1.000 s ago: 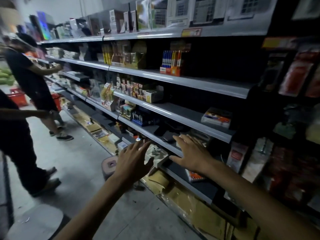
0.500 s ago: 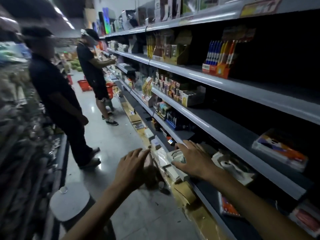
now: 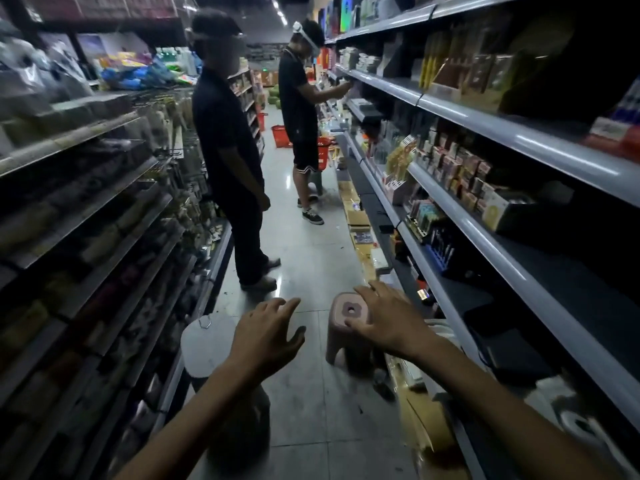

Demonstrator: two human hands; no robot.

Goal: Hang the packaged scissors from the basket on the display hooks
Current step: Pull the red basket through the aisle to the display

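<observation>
DESK: What's in the pic?

FIELD: Dim shop aisle, head-cam view. The wearer's left hand [image 3: 266, 336] and right hand [image 3: 393, 323] reach fwd over the pale tiled floor [image 3: 311, 258]. Fingers of both are spread wide and hold nothing.

DESK: Right hand on anything?

FIELD: It overlaps a small pink plastic stool [image 3: 346, 344] w/ a round hole in the seat. Touching or just above, can't tell.

DESK: Where are the packaged scissors?

FIELD: None identifiable, and neither hand has a pkg. Two red plastic baskets [image 3: 281, 136] stand far down the aisle, beside a person in black top and shorts [image 3: 301, 109]. Contents are too small to read, and I can't say either is the task's basket. A second person in dark clothes [image 3: 228, 150] stands mid-aisle, nearer the camera.

DESK: And the hooks?

FIELD: Thin wire display hooks [image 3: 173, 152] w/ hanging goods show on the left racks, blurred. They face the long grey metal shelves [image 3: 519, 140] on the right. No scissors pkg can be made out on them.

DESK: Progress?

FIELD: My read: both hands are free and nothing is seen hung, so fetching and hanging both look left to do. Whether any pkgs are already up can't be judged.
</observation>
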